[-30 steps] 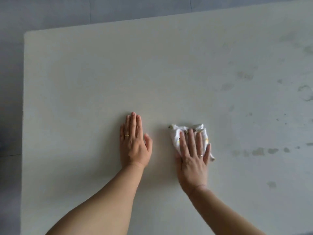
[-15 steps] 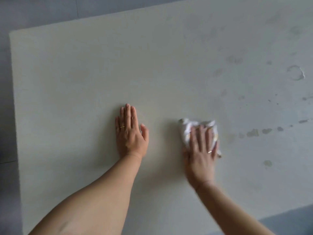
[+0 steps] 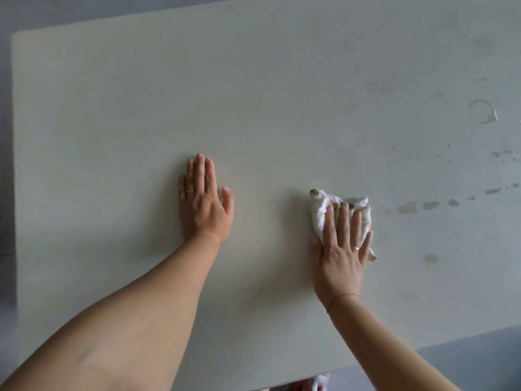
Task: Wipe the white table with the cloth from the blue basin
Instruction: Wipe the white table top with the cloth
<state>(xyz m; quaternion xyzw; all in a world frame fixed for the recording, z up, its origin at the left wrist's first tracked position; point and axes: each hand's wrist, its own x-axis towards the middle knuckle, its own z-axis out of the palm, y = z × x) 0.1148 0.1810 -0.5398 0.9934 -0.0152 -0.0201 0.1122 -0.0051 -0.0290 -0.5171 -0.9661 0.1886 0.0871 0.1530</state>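
Observation:
The white table (image 3: 112,114) fills most of the view. A crumpled white cloth (image 3: 320,211) with small yellow marks lies on it, right of the middle. My right hand (image 3: 342,249) presses flat on the cloth with straight fingers and covers its near part. My left hand (image 3: 204,201) rests flat on the bare tabletop, fingers straight and together, well left of the cloth. The blue basin is not in view.
Damp spots and smudges (image 3: 407,208) dot the table to the right of the cloth, and a ring-shaped mark (image 3: 482,111) sits further back right. The table's left edge (image 3: 12,165) and near edge (image 3: 423,345) border a grey floor.
My right hand has slid the cloth to the right across the table, nearer the damp spots. My left hand has stayed flat in the same place.

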